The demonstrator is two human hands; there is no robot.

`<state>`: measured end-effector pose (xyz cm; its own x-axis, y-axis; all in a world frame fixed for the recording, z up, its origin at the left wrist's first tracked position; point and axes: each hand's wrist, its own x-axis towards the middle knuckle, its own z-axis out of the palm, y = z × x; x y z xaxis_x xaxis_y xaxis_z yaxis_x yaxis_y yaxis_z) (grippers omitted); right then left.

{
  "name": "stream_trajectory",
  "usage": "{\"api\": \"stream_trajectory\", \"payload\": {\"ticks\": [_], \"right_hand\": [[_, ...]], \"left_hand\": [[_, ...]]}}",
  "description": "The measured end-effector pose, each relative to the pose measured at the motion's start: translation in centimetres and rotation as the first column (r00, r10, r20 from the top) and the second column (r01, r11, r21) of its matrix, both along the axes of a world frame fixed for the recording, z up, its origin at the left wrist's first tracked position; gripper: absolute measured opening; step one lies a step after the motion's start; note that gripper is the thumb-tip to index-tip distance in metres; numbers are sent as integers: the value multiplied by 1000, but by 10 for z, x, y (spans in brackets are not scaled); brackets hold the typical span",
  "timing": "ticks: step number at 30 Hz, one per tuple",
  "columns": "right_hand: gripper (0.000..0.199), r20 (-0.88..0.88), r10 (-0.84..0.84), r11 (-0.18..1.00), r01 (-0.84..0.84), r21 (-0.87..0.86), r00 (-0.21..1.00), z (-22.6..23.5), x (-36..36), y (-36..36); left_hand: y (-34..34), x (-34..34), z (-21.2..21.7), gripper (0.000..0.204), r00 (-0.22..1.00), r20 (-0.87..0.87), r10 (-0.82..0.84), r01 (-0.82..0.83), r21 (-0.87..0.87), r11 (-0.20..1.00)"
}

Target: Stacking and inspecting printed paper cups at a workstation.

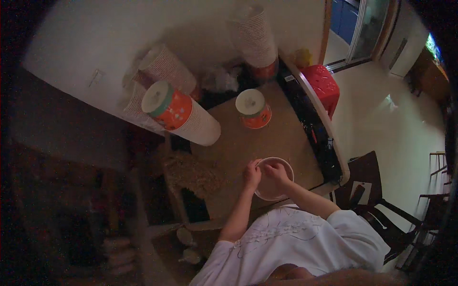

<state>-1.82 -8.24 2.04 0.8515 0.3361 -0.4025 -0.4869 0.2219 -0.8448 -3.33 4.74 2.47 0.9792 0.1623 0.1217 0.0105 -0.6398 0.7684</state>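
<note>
Close to my body, a white-rimmed paper tub (273,194) faces up with its mouth open. My left hand (253,175) is closed around its left rim. Inside the mouth, my right hand (278,172) has its fingers curled near the far inner wall; what they hold, if anything, is hidden. Farther off, a single orange tub with a pale green-edged base (254,109) stands upside down on the brown tabletop (226,136). To its left leans a long stack of nested tubs (183,117), its outermost one orange and green.
More tall stacks of white tubs (255,38) stand by the wall, with another stack (167,66) at the back left. A crumpled clear plastic bag (222,78) lies between them. Brown shredded-looking material (191,171) sits left of my hands. A red stool (322,86) and a dark chair (362,181) are at right.
</note>
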Motion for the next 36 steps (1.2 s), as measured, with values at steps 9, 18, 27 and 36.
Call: {"api": "stream_trajectory", "payload": {"ticks": [9,18,27,36], "right_hand": [[16,-98,-3,998,10,70,995,-4,-5,-1],[17,-53,2,992,4,125,999,-21,-3,-1],[18,-18,20,999,-20,38,1000,-16,-3,1],[17,-93,0,1000,0,6,996,-15,-1,2]], "left_hand": [[-4,-1,2,24,998,-37,52,-52,7,999],[-6,-1,-1,22,996,-58,67,-66,14,998],[-5,-2,6,21,998,-42,54,-53,9,999],[-3,-1,2,19,998,-43,36,-35,8,999]]}}
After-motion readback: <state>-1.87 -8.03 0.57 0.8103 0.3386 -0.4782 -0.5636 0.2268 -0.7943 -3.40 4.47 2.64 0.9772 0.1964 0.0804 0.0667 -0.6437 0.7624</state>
